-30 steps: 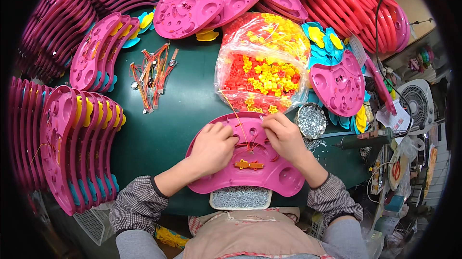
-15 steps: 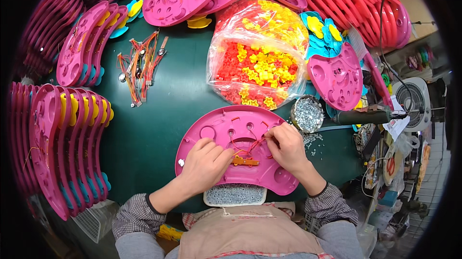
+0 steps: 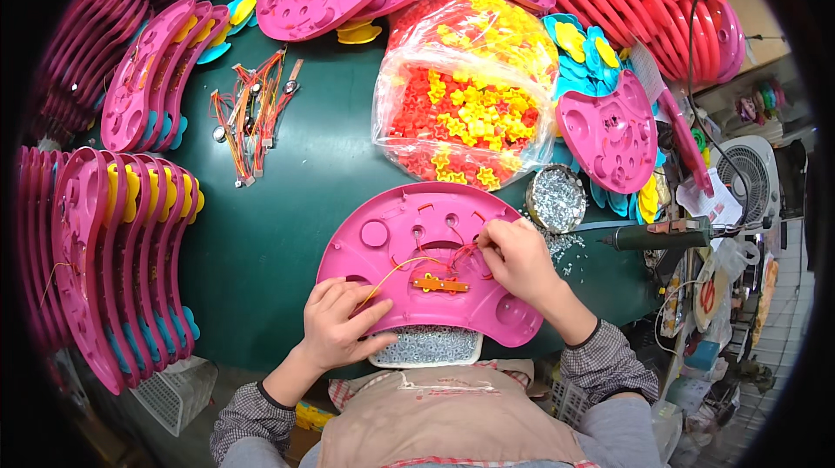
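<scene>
On the dark green table, a pink kidney-shaped plastic shell is steadied by the left hand, a yellow wire pinched; red wires are pinched by the right hand.

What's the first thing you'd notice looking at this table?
Pink everywhere: stacks of pink plastic shells ring the dark green table. In the middle front, the left hand and right hand work on thin wires on one pink shell. Behind it lies a clear bag of red and yellow pieces.
</scene>
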Motion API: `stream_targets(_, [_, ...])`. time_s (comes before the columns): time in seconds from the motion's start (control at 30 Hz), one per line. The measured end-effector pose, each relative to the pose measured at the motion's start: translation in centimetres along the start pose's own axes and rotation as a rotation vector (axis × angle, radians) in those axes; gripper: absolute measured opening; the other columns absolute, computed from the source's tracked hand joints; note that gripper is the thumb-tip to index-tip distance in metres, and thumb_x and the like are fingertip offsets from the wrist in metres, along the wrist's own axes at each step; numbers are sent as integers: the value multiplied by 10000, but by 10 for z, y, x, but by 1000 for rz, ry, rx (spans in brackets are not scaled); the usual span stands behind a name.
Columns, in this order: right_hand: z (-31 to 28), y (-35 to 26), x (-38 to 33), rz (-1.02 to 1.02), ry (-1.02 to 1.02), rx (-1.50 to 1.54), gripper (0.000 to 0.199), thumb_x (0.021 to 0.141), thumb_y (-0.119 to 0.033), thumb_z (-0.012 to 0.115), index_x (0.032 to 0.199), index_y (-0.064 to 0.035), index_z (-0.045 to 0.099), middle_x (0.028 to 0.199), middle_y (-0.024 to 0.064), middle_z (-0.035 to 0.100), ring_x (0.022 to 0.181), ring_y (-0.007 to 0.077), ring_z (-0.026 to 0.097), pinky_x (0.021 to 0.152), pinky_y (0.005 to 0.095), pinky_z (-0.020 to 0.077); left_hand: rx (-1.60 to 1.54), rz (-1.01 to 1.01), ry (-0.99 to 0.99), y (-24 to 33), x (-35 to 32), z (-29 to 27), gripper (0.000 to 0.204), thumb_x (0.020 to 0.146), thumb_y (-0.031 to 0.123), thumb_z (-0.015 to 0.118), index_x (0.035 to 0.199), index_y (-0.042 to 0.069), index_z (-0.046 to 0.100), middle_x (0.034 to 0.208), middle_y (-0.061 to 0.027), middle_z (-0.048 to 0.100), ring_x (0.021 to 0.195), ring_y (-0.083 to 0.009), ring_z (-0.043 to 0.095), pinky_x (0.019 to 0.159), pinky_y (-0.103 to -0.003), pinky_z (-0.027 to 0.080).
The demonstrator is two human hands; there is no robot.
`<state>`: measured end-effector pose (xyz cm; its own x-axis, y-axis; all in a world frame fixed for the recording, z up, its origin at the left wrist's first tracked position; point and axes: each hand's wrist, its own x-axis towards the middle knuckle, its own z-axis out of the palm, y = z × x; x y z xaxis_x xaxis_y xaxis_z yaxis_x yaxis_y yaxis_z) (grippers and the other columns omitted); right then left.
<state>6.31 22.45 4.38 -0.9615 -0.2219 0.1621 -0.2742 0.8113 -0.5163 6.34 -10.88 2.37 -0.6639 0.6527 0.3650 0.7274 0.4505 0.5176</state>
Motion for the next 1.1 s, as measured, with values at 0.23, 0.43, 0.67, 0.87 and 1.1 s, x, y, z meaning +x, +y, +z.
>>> stream_targets(0.23, [-38, -4, -38, 242, 266, 310, 199, 882, -41, 796, 1077, -15, 766, 984, 68, 769, 882, 130, 707, 797, 294, 554, 96, 166, 100, -13, -19, 7, 168, 823, 166, 799, 984, 120, 791, 1185, -29, 777, 1183, -232, 721, 1071, -485, 533])
stream_targets(0.43, [-63, 44, -97, 232, 764, 525, 73, 1028, -1, 597, 1082, 16, 643, 1047, 58, 660, 816, 84, 536, 772, 240, 455, 224, 90, 334, 1, -5, -33, 97, 857, 121, 830, 941, 122, 783, 1083, -36, 810, 1118, -202, 762, 1143, -481, 473])
stream_targets(0.67, [-17, 29, -81, 233, 557, 706, 45, 996, -6, 651, 1038, 6, 661, 976, 27, 651, 799, 64, 557, 742, 217, 449, 1053, -247, 847, 26, -82, -200, 160, 903, 50, 797, 1052, 97, 762, 1150, -96, 798, 1129, -263, 754, 1196, -502, 406])
stream_targets(0.87, [-12, 6, -57, 231, 474, 590, 24, 938, 10, 704, 961, 16, 696, 902, 61, 698, 807, 115, 641, 767, 264, 518, 907, -768, 853, -32, -163, -270, 193, 932, 64, 757, 1093, -42, 770, 1129, -158, 790, 1078, -305, 742, 1009, -424, 537])
stream_targets(1.1, [-29, 56, -46, 382, 592, 540, 163, 909, -30, 736, 1066, -3, 704, 965, 71, 699, 866, 128, 670, 730, 280, 549, 1378, -303, 1019, -30, -80, -192, 557, 949, 192, 813, 1459, 95, 611, 1531, -176, 536, 1405, -364, 521, 1204, -533, 386])
